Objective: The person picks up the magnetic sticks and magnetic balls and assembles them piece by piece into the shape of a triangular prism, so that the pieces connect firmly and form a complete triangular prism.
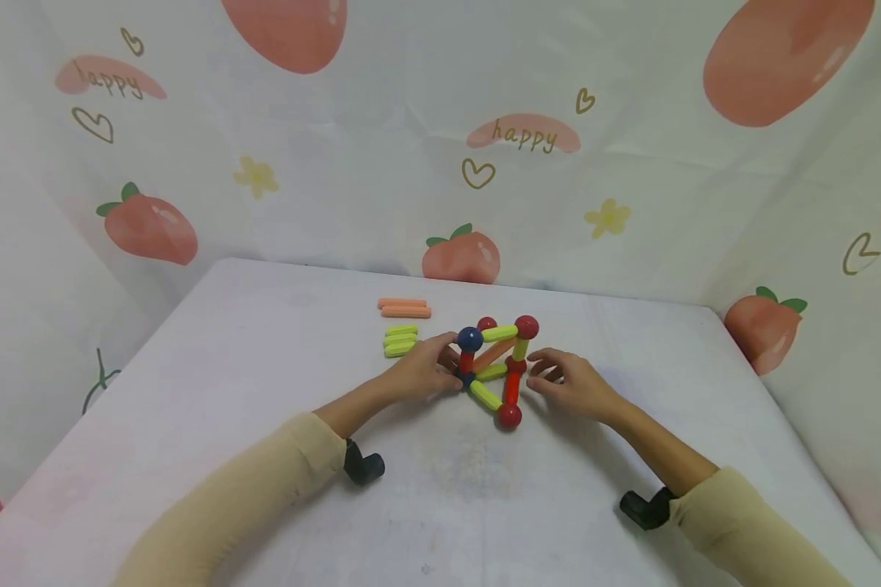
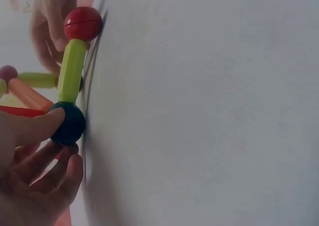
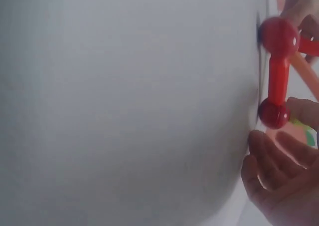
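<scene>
A frame of magnetic rods and balls stands on the table, with yellow-green rods [image 1: 486,396], a long orange rod [image 1: 494,355] and red rods [image 1: 513,388]. My left hand [image 1: 422,371] pinches a lower dark blue ball [image 2: 69,123], thumb on top and fingertips beneath. Above it sits another blue ball [image 1: 471,339] on a short red rod. Red balls mark other corners, including the near one [image 1: 510,416] and an upper one [image 1: 527,327]. My right hand [image 1: 576,385] is just right of the frame, fingers loosely bent, thumb close to a lower red ball [image 3: 274,113].
Two orange rods [image 1: 405,311] lie side by side behind the frame, to the left. Several yellow-green rods [image 1: 400,341] lie in a row just beyond the left hand. A fruit-printed curtain [image 1: 382,187] rises behind the white table [image 1: 440,505].
</scene>
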Demonstrator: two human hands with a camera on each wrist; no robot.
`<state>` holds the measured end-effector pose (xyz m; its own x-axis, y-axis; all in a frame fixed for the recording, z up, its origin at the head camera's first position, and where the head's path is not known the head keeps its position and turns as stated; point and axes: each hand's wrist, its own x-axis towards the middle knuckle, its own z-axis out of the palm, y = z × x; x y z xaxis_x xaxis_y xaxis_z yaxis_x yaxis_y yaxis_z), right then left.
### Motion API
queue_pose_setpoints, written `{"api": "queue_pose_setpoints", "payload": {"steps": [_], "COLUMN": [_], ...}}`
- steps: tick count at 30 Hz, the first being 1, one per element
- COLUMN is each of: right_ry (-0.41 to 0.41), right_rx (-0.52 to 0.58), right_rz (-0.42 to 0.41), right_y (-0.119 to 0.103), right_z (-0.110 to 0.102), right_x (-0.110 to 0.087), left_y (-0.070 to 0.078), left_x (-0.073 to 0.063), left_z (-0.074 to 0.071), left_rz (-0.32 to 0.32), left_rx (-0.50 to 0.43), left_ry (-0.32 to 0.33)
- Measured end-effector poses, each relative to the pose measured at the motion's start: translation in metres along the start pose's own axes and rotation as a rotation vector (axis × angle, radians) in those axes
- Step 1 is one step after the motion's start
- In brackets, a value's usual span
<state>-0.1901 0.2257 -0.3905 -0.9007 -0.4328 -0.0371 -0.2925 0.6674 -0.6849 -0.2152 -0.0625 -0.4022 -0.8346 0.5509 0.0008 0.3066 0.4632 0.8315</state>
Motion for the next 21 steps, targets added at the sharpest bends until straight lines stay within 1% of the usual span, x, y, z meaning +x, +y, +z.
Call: {"api": "queue_pose_setpoints", "payload": {"steps": [2,4,9,11,16,21], "right_ry": [0.010,-0.002,-0.065,-0.080,-0.086,-0.079], "right_rx": [0.000,0.007,0.041,0.049,0.053,0.051], "right_rz": [0.023,0.029,-0.002,-0.013,-0.023,-0.022], "right_y": [0.003,0.005,0.009,0.010,0.011,0.010], "right_z": [-0.002,-0.004,-0.009,-0.010,-0.011,-0.010], "right_x": [0.003,0.007,0.011,0.011,0.010,0.008], "left_y": [-0.001,-0.001,-0.001,-0.001,-0.002,-0.002], "left_x": [0.005,0.009,0.015,0.015,0.013,0.007], "left_z": [0.001,0.003,0.007,0.007,0.006,-0.004], "left_rz": [0.007,0.008,0.013,0.013,-0.009,-0.014], "left_rx": [-0.019,-0.040,-0.083,-0.087,-0.110,-0.151], "left_ry": [0.005,0.007,0.009,0.010,0.019,0.080]}}
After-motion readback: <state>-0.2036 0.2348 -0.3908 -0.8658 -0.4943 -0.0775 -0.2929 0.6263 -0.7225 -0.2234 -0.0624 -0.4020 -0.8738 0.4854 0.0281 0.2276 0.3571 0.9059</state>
